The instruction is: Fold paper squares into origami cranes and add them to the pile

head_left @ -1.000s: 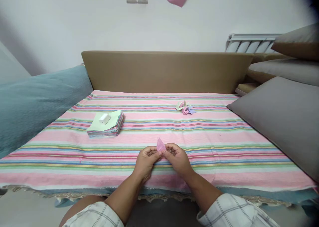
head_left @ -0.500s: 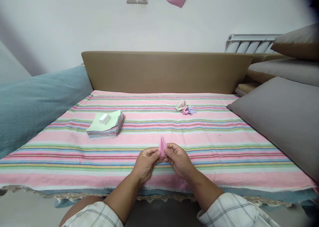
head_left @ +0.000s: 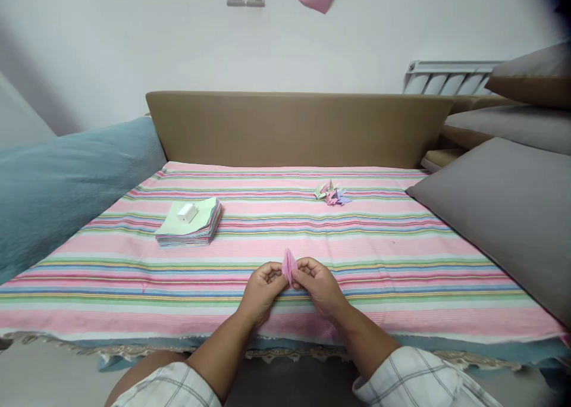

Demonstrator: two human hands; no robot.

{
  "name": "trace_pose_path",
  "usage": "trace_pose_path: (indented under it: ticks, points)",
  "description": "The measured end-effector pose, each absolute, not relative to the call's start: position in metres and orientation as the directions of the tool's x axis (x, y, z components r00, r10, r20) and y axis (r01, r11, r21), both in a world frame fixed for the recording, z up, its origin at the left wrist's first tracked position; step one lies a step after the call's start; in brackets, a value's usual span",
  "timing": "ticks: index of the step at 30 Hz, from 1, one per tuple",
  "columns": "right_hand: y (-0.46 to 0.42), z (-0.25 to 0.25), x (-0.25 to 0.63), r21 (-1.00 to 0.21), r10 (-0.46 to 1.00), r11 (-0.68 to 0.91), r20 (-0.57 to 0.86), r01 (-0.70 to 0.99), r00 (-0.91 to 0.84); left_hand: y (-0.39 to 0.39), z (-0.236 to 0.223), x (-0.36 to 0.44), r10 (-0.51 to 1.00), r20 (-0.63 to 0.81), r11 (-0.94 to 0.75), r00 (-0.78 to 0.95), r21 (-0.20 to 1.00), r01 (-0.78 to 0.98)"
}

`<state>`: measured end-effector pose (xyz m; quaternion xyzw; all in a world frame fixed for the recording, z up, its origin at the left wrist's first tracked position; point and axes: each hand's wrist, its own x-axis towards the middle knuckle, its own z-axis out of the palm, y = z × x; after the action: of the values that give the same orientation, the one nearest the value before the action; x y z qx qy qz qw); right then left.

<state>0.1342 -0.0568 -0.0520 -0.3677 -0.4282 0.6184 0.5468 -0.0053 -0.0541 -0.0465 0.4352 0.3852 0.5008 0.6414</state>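
Note:
A small piece of folded pink paper [head_left: 288, 263] points upward between my two hands, just above the striped cloth. On its left edge, my left hand [head_left: 262, 289] pinches it between thumb and fingers. My right hand [head_left: 320, 285] grips the opposite side, its thumb pressed on the lower front. The fingers partly cover the paper's lower end. Farther back lies a small cluster of folded paper cranes [head_left: 331, 194] in pale green, pink and lilac.
To the left, a stack of coloured paper sheets [head_left: 190, 225] bears a small white block [head_left: 187, 213]. A striped cloth [head_left: 134, 252] covers the seat. Grey cushions [head_left: 499, 204] rise on the right, a blue-covered armrest [head_left: 80, 187] on the left, and a brown backrest [head_left: 294, 130] behind.
The folded pink paper has shifted very slightly left and down, and its upper part looks a little more spread. Both hands keep hold of it.

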Motion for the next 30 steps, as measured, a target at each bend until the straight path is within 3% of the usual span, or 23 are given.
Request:
trace_pose_path:
  ticks: [20, 25, 30]
  points:
    - [-0.063, -0.049, 0.131, -0.933, 0.981, -0.016, 0.055, -0.358, -0.186, -0.059, -0.035, -0.002, 0.996, 0.038, -0.024, 0.081, 0.986, -0.165]
    - [-0.061, -0.049, 0.132, -0.952, 0.985, -0.002, 0.051, -0.307, -0.164, -0.060, -0.036, -0.003, 0.990, 0.040, -0.021, 0.138, 0.991, -0.135]
    - [-0.059, -0.051, 0.135, -0.946, 0.984, -0.018, 0.042, -0.325, -0.174, -0.056, -0.041, -0.008, 0.981, 0.167, -0.154, 0.095, 0.980, -0.128]
